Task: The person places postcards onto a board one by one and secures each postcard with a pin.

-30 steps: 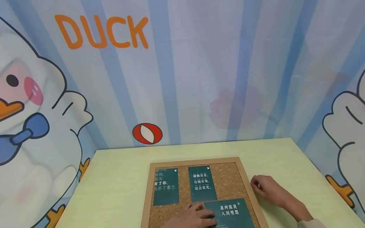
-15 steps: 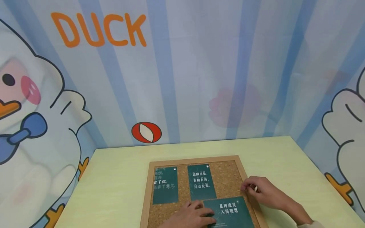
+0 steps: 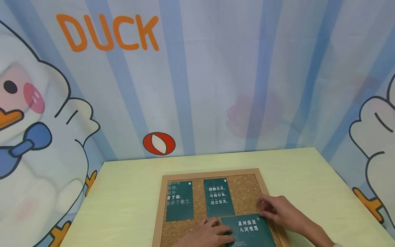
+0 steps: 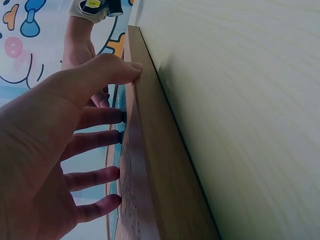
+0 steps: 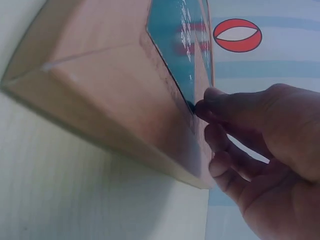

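Observation:
A wood-framed cork board (image 3: 247, 193) lies on the table. My left hand (image 3: 205, 234) rests its spread fingertips along the left edge of a wide dark green card (image 3: 254, 236) with white printed characters. In the left wrist view, the thumb of that hand (image 4: 45, 135) lies against the wooden frame (image 4: 160, 145). At the card's upper right corner my right hand (image 3: 284, 212) brings thumb and forefinger together, pinching what seems a small pushpin. Those fingertips mostly hide it in the right wrist view, where the hand (image 5: 280, 135) reaches over the frame (image 5: 120, 90).
Two narrow green cards, a left one (image 3: 180, 209) and a middle one (image 3: 219, 207), sit on the cork's upper part. Each has a small round pin at its upper right. Pale yellow table (image 3: 129, 192) surrounds the board. A duck-print cloth (image 3: 210, 85) stands behind.
My right hand has moved left from beside the frame, over it, to the wide card's upper right corner. A small whitish bit showed at its fingers half a second ago. The left hand stays put.

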`<state>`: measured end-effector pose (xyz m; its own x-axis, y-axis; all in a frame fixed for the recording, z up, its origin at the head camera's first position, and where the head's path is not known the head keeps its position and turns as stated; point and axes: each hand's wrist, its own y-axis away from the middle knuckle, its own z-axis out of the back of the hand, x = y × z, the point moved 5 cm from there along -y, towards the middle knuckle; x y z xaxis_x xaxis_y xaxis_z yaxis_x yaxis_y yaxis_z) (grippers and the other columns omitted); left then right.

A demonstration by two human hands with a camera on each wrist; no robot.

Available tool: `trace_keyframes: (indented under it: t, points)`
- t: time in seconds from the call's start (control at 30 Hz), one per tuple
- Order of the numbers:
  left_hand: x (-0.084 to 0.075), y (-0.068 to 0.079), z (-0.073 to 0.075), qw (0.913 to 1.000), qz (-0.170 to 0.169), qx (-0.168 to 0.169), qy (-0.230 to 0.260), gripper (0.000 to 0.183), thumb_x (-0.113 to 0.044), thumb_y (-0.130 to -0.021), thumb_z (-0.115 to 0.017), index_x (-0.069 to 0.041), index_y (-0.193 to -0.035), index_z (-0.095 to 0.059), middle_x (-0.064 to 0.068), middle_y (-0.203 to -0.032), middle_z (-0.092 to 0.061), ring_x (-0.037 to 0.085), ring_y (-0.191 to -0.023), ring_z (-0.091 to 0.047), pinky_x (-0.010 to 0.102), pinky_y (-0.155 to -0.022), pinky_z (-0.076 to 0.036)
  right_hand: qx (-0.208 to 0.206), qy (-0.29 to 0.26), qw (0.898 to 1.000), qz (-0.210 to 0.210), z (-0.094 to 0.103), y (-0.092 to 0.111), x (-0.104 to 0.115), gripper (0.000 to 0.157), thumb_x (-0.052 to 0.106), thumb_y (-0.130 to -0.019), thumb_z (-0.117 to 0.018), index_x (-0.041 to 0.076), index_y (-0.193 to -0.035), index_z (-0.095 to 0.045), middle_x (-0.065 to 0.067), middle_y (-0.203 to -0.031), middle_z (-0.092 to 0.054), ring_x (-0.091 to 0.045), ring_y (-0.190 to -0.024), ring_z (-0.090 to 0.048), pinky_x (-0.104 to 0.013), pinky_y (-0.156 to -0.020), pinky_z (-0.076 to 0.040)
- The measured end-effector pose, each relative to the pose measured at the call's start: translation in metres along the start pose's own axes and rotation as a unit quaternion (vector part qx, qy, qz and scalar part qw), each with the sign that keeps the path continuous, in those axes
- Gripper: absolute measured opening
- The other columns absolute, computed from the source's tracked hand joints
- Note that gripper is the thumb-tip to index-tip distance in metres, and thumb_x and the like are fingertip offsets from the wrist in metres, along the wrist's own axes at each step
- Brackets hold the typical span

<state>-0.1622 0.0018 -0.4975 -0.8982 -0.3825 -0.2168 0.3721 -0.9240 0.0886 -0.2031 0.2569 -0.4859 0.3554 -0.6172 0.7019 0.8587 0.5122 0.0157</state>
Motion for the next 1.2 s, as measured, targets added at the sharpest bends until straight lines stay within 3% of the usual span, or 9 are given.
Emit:
trace_keyframes:
  t: [0.17, 0.43, 0.67, 0.8, 1.1, 1.2]
  points:
    - [0.000, 0.000, -0.001, 1.0000, -0.003, -0.005, 0.000, 0.047, -0.054, -0.101, -0.062, -0.033, -0.143, -0.062, -0.012, -0.145, -0.057, 0.012, -0.123, -0.052, 0.033, -0.093, -0.049, -0.021, 0.021, 0.999, 0.015, 0.003, 0.001, 0.002, 0.007, 0.011, -0.098, -0.072, 0.017, -0.101, -0.073, 0.013, -0.090, -0.071, -0.003, -0.079, -0.066, -0.026, -0.069, -0.055]
    - [0.000, 0.001, -0.001, 1.0000, -0.002, -0.006, -0.003, 0.046, -0.054, -0.101, -0.062, -0.034, -0.143, -0.061, -0.013, -0.145, -0.057, 0.012, -0.123, -0.051, 0.032, -0.093, -0.049, -0.057, 0.037, 0.998, 0.016, 0.004, 0.003, 0.002, 0.008, 0.014, -0.097, -0.074, 0.021, -0.095, -0.075, 0.015, -0.085, -0.061, -0.002, -0.071, -0.053, -0.024, -0.062, -0.049]
    - [-0.001, 0.001, 0.000, 1.0000, -0.001, -0.001, 0.001, 0.047, -0.055, -0.101, -0.061, -0.034, -0.143, -0.061, -0.013, -0.146, -0.056, 0.012, -0.122, -0.051, 0.033, -0.093, -0.049, -0.057, -0.053, 0.994, -0.082, -0.010, 0.004, -0.008, 0.005, 0.012, -0.095, -0.076, 0.010, -0.092, -0.073, 0.002, -0.079, -0.056, -0.012, -0.073, -0.052, -0.025, -0.061, -0.043]
    - [-0.001, 0.002, 0.000, 1.0000, -0.005, -0.008, 0.001, 0.045, -0.054, -0.102, -0.061, -0.033, -0.142, -0.062, -0.012, -0.145, -0.057, 0.012, -0.122, -0.051, 0.032, -0.092, -0.049, -0.062, -0.054, 0.987, -0.135, -0.013, 0.005, -0.011, 0.005, 0.009, -0.097, -0.073, 0.007, -0.092, -0.072, 0.000, -0.080, -0.059, -0.018, -0.076, -0.053, -0.025, -0.063, -0.043]
    - [-0.001, 0.002, -0.001, 0.9998, -0.007, -0.020, 0.008, 0.041, -0.050, -0.103, -0.061, -0.032, -0.141, -0.064, -0.011, -0.144, -0.058, 0.011, -0.120, -0.051, 0.031, -0.091, -0.049, -0.064, -0.059, 0.986, -0.139, -0.010, 0.005, -0.012, 0.005, 0.005, -0.096, -0.072, 0.005, -0.092, -0.075, 0.001, -0.077, -0.061, -0.018, -0.073, -0.053, -0.026, -0.063, -0.043]
    - [-0.001, 0.002, -0.001, 0.9997, -0.005, -0.019, 0.015, 0.041, -0.049, -0.104, -0.061, -0.032, -0.140, -0.064, -0.011, -0.144, -0.058, 0.010, -0.119, -0.051, 0.031, -0.091, -0.048, -0.062, -0.066, 0.983, -0.159, -0.011, 0.003, -0.012, 0.005, 0.004, -0.096, -0.072, 0.006, -0.093, -0.076, 0.000, -0.078, -0.060, -0.019, -0.075, -0.052, -0.027, -0.064, -0.042]
